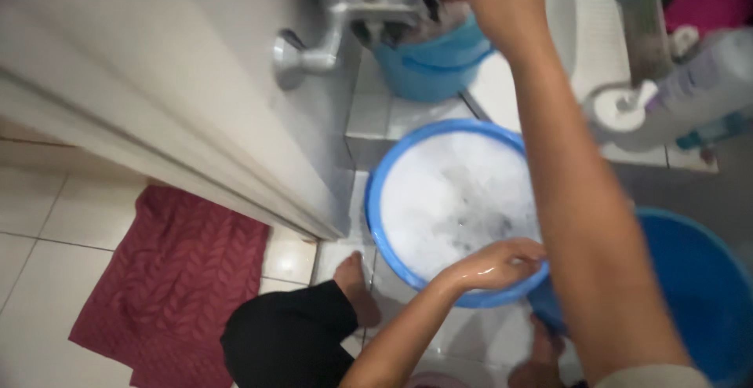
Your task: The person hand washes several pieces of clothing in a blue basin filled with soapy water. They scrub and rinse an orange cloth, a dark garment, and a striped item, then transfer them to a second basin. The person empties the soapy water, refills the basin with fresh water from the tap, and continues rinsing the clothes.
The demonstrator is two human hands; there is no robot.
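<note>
Dark red mat [169, 278] is laid on the pale tiled floor [47, 223] at far left, with open floor left of and above it. White door [157, 98] is seen edge-on, slanting from top left down to the threshold by the basin. A metal tap [337, 27] is fixed to the wall just right of it, spout over a light blue bucket [427, 66] that holds clothes. A black-clad knee [286, 341] and a bare foot [357, 282] are planted in the narrow gap between door edge and basin. The round blue basin [376, 192], filled with white foam, is set on the tiles at centre. The left hand [494, 266] is rested on the near rim of the basin, wet, fingers loosely curled, nothing seen gripped. The right hand [506, 0] is raised to the bucket at top, fingers bent onto the clothes; whether anything is actually pinched cannot be told, as the frame cuts it off. A white pump bottle [682, 94] lies tilted at right. A larger dark blue bucket [698, 286] crowds the lower right, touching or nearly touching the basin; little free floor is left there.
</note>
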